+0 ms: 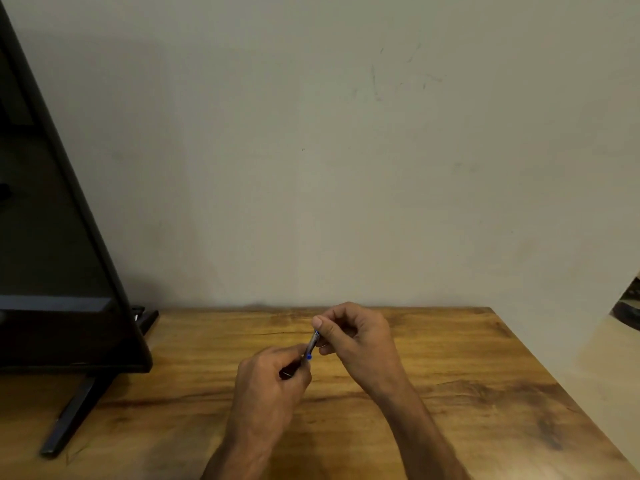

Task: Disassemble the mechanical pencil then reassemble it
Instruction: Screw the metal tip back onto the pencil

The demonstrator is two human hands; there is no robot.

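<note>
In the head view, the slim silver-grey mechanical pencil with blue accents (311, 344) is held in the air between both hands, above the middle of the brown wood-grain surface (467, 393) and not touching it. The left hand (270, 382) is closed around the dark lower end, where a thin point sticks out. The right hand (356, 337) pinches the upper end between thumb and fingers. No loose parts lie on the surface, so I judge the work is either just beginning or nearly finished; which one cannot be told. The pencil looks whole or nearly so, tilted up to the right, with a blue band near the left hand's fingers.
</note>
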